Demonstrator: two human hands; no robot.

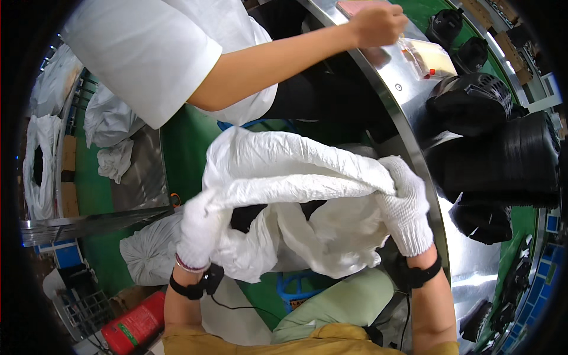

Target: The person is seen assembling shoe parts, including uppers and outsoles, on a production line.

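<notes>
The fingers of my left hand (pixel 200 229) and right hand (pixel 408 207) clasp opposite ends of the white cloth (pixel 296 189) — its long axis running left to right between them, left of the metal surface (pixel 476 272).

Up on that worker's head, a wide fisheye peers steeply down, close over the left hand (pixel 203 229) and right hand (pixel 407 204), edges bending rimward.
</notes>
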